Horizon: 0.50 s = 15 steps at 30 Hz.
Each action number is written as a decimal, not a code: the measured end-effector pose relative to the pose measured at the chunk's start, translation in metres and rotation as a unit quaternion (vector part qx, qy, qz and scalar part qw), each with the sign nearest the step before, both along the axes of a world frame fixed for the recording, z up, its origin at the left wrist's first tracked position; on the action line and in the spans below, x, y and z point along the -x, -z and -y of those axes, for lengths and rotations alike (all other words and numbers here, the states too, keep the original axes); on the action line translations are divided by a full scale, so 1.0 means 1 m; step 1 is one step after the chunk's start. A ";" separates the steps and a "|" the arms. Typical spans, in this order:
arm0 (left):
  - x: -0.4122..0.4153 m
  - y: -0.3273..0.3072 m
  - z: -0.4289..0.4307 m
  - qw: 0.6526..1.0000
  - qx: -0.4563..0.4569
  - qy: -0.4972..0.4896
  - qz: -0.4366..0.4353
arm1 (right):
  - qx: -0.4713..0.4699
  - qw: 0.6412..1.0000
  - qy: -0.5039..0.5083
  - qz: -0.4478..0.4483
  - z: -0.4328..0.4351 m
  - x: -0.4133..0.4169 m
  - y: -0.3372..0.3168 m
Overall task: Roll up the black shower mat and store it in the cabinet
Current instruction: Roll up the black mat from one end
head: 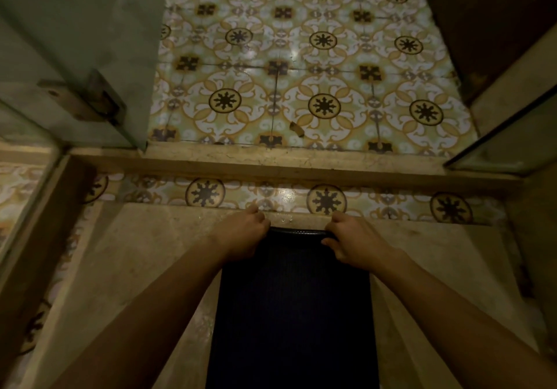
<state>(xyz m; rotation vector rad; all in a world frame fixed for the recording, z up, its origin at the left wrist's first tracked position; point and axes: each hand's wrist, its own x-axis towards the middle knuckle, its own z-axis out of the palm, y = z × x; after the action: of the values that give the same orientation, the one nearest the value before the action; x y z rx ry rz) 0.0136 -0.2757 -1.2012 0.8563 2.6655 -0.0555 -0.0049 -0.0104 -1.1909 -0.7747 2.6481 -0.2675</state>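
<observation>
The black shower mat (294, 307) lies flat on the beige shower floor, running from the bottom edge of the view up to the far end near the step. My left hand (244, 233) grips the mat's far left corner. My right hand (352, 239) grips the far right corner. Between the two hands the far edge is lifted and curled slightly toward me. No cabinet is in sight.
A raised stone curb (289, 159) crosses the view ahead, with patterned floor tiles (301, 66) beyond. A glass shower door with a metal hinge (87, 99) stands open at the left. A glass panel (512, 144) and a dark wooden surface stand at the right.
</observation>
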 end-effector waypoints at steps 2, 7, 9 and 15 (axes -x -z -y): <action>0.008 0.000 0.003 1.000 -0.017 -0.010 -0.022 | 0.015 1.000 0.002 -0.027 0.000 0.007 0.002; 0.024 -0.002 0.002 0.995 -0.067 -0.051 -0.053 | 0.049 0.994 0.023 -0.094 0.001 0.016 0.011; 0.020 0.000 0.000 0.992 -0.085 -0.078 -0.054 | 0.073 0.991 0.027 -0.113 0.003 0.009 0.017; 0.000 0.004 -0.008 0.987 -0.079 -0.113 -0.087 | 0.096 0.987 0.013 -0.128 -0.003 -0.009 0.033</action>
<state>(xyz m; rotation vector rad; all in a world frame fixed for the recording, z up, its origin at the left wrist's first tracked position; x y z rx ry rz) 0.0139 -0.2680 -1.2055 0.6145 2.9463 0.1438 0.0036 -0.0072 -1.2238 -0.8877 2.9059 -0.4658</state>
